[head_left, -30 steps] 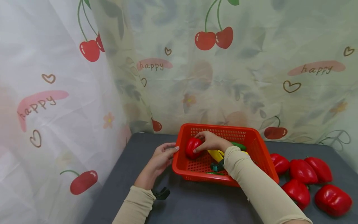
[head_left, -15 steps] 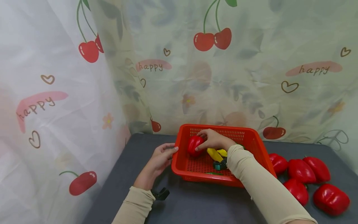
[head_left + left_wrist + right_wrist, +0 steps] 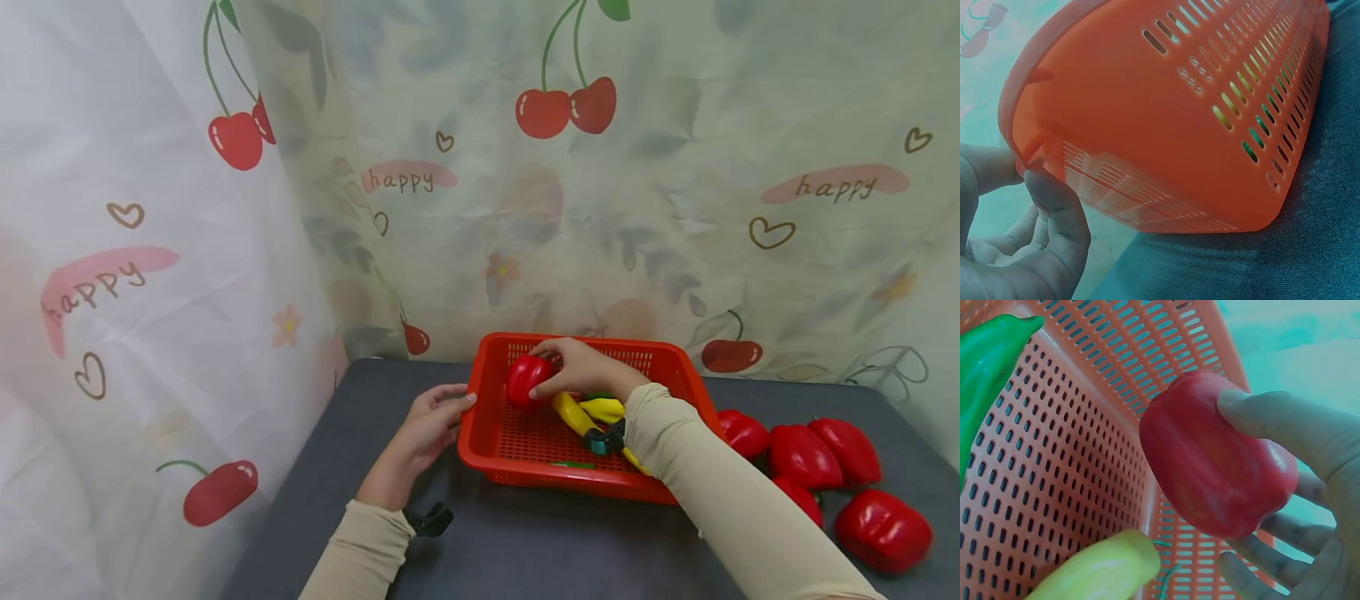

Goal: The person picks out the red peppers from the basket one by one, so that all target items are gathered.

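Note:
My right hand [image 3: 581, 369] holds a glossy red bell pepper [image 3: 1210, 456] inside the orange-red plastic basket [image 3: 660, 352]. The thumb presses one side of the pepper and the fingers lie along the other. In the right wrist view the pepper hangs above the slotted basket floor, close to a wall. At the basket's left end my left hand [image 3: 431, 423] pinches the rim between thumb and finger, as the left wrist view shows. Long yellow vegetables [image 3: 573, 414] and a green pepper [image 3: 988, 356] lie in the basket, partly hidden by my right arm.
Several red bell peppers [image 3: 806, 457] lie on the dark grey tabletop [image 3: 540, 550] to the right of the basket. A cherry-print curtain [image 3: 480, 225] rises behind the table and on its left. Black straps [image 3: 431, 521] are on both wrists.
My right hand has raised the red bell pepper a little and carried it slightly to the right inside the basket. The left hand stays at the rim.

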A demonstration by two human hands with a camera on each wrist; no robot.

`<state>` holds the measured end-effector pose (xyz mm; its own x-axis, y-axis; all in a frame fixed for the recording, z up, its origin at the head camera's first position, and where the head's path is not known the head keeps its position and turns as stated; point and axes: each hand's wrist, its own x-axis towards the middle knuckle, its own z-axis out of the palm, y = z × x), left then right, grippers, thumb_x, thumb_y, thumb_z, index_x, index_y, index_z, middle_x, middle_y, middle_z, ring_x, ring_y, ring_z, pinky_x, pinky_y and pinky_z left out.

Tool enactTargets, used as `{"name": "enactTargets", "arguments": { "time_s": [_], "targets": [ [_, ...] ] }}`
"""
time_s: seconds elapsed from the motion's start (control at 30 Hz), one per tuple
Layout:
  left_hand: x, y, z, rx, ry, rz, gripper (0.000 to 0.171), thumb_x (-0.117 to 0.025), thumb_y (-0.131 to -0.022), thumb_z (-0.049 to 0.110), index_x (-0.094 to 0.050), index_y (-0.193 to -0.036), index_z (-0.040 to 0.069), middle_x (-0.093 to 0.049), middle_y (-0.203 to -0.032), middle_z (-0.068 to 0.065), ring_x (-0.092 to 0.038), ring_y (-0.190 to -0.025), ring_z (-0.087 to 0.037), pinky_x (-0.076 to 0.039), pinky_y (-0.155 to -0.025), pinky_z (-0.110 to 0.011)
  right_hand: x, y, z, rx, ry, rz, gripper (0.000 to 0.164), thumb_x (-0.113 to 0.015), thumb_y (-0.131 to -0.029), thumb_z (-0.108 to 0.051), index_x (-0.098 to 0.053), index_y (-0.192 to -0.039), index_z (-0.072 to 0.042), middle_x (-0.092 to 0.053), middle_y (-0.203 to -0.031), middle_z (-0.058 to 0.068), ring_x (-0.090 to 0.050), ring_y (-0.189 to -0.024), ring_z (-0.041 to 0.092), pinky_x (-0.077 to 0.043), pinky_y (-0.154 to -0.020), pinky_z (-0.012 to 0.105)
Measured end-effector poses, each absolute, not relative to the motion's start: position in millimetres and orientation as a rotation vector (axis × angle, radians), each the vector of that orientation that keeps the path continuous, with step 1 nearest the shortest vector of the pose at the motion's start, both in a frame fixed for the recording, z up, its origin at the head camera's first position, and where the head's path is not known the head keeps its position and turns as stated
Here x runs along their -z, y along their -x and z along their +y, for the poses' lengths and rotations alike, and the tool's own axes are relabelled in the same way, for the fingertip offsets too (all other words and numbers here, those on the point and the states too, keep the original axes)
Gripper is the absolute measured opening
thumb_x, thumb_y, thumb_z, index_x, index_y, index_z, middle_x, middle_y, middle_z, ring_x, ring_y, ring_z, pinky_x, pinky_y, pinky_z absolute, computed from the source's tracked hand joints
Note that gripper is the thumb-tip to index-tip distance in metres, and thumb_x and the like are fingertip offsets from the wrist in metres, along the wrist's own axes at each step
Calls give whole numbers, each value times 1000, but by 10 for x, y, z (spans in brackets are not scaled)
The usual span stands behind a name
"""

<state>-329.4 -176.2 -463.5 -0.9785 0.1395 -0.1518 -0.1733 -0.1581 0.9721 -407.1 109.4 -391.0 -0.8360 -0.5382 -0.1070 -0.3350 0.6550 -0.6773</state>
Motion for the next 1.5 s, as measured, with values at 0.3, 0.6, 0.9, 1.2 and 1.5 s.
{"name": "enactTargets", "arguments": {
  "time_s": [0.3,0.6,0.9,1.2,1.5],
  "targets": [
    [4649,3293,-1770,-2253,35,1879,48,-76,-100,23,-59,-141,6,-72,-132,-21,-76,-104,-24,-65,-84,-34,3769,3988,1177,938,755,2618,74,-88,-87,-36,-57,-149,-9,-62,-144,17,-60,-124,36,-60,-98,48],
    [4628,3280,-1772,-2248,35,1876,48,-76,-100,24,-59,-141,7,-70,-135,-23,-76,-104,-24,-65,-85,-35,3649,3904,1236,943,805,2635,74,-89,-85,-38,-59,-147,-11,-64,-141,14,-61,-124,35,-60,-97,47],
    [4629,3284,-1777,-2250,35,1871,48,-76,-100,23,-58,-141,6,-70,-133,-24,-76,-100,-22,-65,-83,-34,3526,3765,1313,945,834,2646,75,-91,-83,-39,-59,-147,-14,-63,-142,12,-61,-124,34,-63,-91,42],
    [4598,3297,-1763,-2247,38,1869,48,-77,-100,23,-59,-141,6,-73,-130,-20,-76,-100,-22,-65,-85,-36,3397,3555,1466,962,906,2681,72,-90,-85,-38,-60,-145,-13,-65,-139,10,-59,-124,32,-62,-93,43],
    [4635,3296,-1773,-2238,32,1889,48,-76,-100,24,-59,-141,6,-73,-129,-20,-75,-97,-20,-65,-86,-36,3403,3397,1691,1035,954,2677,69,-91,-85,-34,-61,-144,-12,-64,-139,10,-61,-122,31,-62,-95,47]
  ]
}}
